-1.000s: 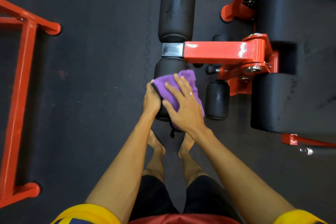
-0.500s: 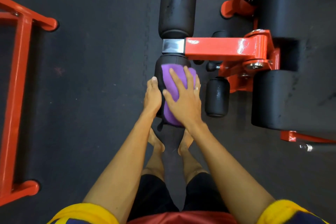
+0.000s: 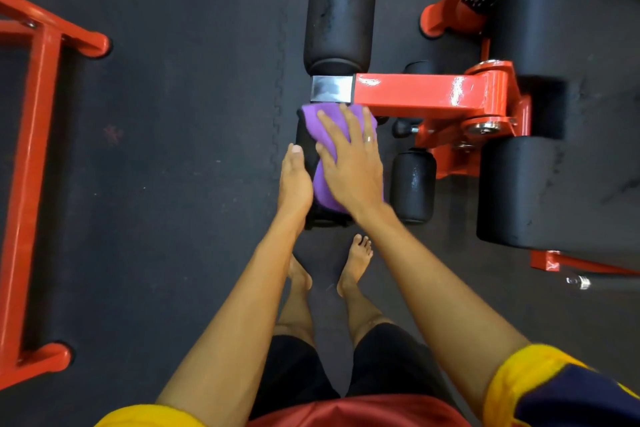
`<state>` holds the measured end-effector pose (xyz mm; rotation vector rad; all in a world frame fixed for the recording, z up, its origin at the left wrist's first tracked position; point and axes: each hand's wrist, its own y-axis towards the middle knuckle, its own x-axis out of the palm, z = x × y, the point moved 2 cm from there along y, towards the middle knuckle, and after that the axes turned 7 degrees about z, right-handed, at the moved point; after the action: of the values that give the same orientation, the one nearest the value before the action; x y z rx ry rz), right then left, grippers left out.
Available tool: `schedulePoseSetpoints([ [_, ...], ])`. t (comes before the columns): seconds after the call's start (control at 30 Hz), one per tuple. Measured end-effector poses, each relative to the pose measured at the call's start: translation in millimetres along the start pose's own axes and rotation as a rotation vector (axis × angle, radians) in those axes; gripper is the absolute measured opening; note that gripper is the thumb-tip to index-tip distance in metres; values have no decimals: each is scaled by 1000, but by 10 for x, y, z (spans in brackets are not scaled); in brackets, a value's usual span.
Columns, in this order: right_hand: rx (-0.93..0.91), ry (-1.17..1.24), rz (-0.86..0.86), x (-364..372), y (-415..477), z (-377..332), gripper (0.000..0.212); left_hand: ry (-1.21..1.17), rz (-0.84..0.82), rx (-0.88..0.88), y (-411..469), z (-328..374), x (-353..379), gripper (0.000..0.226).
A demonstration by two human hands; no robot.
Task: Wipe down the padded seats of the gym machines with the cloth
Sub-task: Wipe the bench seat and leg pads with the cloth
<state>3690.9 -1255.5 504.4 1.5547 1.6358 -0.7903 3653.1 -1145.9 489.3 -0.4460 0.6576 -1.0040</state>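
A purple cloth (image 3: 327, 125) lies over the near black foam roller pad (image 3: 305, 139) of a red gym machine. My right hand (image 3: 353, 163) presses flat on the cloth with spread fingers, up near the metal collar (image 3: 330, 89). My left hand (image 3: 294, 178) rests against the left side of that same roller, fingers straight. The far roller pad (image 3: 340, 10) continues the bar beyond the collar. The black padded seat (image 3: 561, 107) sits at the right, untouched.
A red arm (image 3: 422, 92) joins the rollers to the machine's pivot. A smaller black roller (image 3: 414, 185) stands just right of my right hand. Another machine's red frame (image 3: 26, 191) runs along the left edge. Dark rubber flooring (image 3: 173, 184) lies between; my bare feet are below the roller.
My right hand has slid the cloth up the near roller, from its lower end to the metal collar. The left hand has stayed on the roller's side.
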Motion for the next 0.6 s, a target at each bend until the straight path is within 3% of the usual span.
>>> schedulePoseSetpoints([
  [0.17,9,147,-75,-115,-1086,-14,54,-92,-86,-220,223,37,-20,66],
  [0.23,33,167,-52,-84,-1073,-24,53,-93,-83,-231,286,-37,24,88],
  [0.3,70,151,-17,-20,-720,-35,53,-65,-49,-190,253,-71,90,97],
  [0.47,77,55,-36,21,352,-11,48,130,-48,52,-214,248,147,61],
  [0.6,-16,48,30,-17,-121,36,52,-18,-84,17,9,12,-23,57],
])
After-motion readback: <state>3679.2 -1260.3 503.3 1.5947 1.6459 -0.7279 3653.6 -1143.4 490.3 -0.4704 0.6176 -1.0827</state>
